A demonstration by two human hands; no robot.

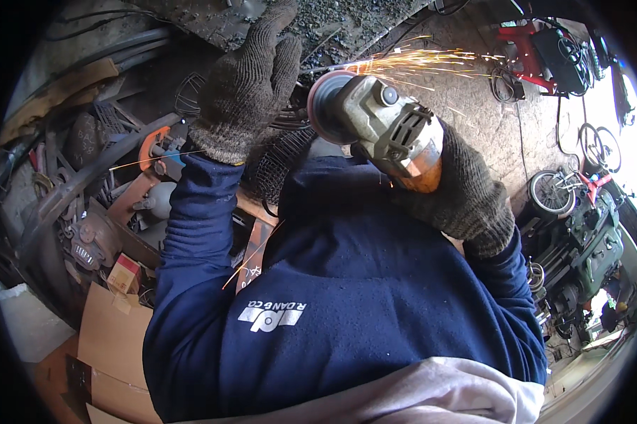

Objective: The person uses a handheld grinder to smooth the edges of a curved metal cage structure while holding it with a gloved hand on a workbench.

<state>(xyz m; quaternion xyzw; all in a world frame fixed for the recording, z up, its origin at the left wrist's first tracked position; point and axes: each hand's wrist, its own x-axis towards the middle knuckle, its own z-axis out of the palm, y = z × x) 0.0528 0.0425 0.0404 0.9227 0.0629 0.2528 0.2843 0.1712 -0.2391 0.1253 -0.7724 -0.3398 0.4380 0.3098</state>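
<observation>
My right hand [474,191], in a dark knitted glove, is wrapped round the body of a worn angle grinder [385,127] with an orange rear part. Its disc [325,106] meets the edge of a thin metal piece [318,69] at the front of the workbench [332,28], and sparks [417,60] stream off to the right. My left hand [241,92], gloved likewise, lies to the left of the disc with its fingers stretched forward over the bench edge and the thumb apart. The underside of that hand is hidden.
Dark grit covers the benchtop. At left lie metal scrap, a long bar [85,184], an orange clamp-like tool [151,147] and cardboard [114,332]. A red-and-black machine [544,56] with cables stands at far right, above a bicycle [553,192] and a green machine [594,244].
</observation>
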